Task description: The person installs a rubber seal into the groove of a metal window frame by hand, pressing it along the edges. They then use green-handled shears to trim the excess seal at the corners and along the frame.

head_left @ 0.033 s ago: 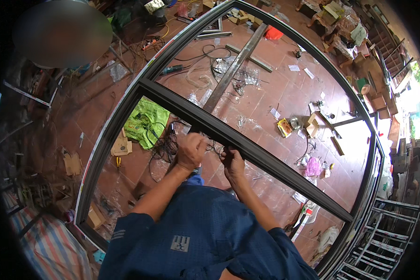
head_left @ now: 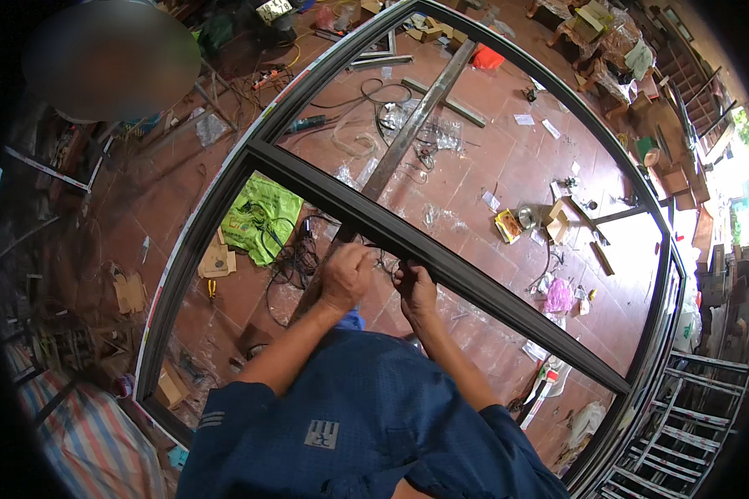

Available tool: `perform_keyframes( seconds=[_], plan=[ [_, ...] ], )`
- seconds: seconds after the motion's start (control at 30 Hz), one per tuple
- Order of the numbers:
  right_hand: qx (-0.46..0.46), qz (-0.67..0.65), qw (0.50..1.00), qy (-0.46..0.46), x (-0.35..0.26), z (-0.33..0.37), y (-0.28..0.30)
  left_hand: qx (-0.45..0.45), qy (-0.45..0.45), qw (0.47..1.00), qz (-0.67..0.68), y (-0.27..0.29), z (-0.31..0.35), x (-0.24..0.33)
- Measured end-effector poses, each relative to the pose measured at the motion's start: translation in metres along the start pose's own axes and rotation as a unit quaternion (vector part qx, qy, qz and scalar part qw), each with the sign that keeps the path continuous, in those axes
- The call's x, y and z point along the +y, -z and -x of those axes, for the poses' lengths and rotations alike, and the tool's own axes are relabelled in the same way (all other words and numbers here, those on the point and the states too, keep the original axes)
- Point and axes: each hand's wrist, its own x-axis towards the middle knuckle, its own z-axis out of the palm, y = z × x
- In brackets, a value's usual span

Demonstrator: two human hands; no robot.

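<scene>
Two hands (head_left: pixel 347 275) beside one dark crossbar (head_left: pixel 474 279)

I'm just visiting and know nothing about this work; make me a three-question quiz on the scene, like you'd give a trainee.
1. Which is nearer the green bag: A) the left hand or B) the right hand?
2. True or false: the pink plastic lies to the right of both hands.
3. Fill the gap: the dark crossbar runs across the inside of a large dark ____.

Key: 1. A; 2. True; 3. frame.
</scene>
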Motion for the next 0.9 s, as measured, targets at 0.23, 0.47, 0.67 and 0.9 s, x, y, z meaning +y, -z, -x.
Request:
perform_keyframes(
  seconds=[0.23, 0.47, 0.67, 0.9],
  plan=[
    [-0.019, 0.018, 0.999, -0.019, -0.012, 0.001, -0.011, -0.025, 0.194, 0.978, -0.076, -0.079, 0.042, -0.086],
    [-0.027, 0.024, 0.999, -0.02, -0.017, 0.002, -0.006, -0.194, 0.305, 0.931, 0.054, -0.041, 0.028, -0.05],
    [-0.047, 0.007, 0.998, -0.038, -0.013, 0.0, -0.01, -0.05, 0.137, 0.989, 0.019, 0.035, -0.006, 0.006],
    [-0.034, 0.02, 0.999, -0.005, -0.001, -0.012, -0.02, -0.063, -0.005, 0.992, -0.113, 0.04, -0.051, -0.006]
  ],
)
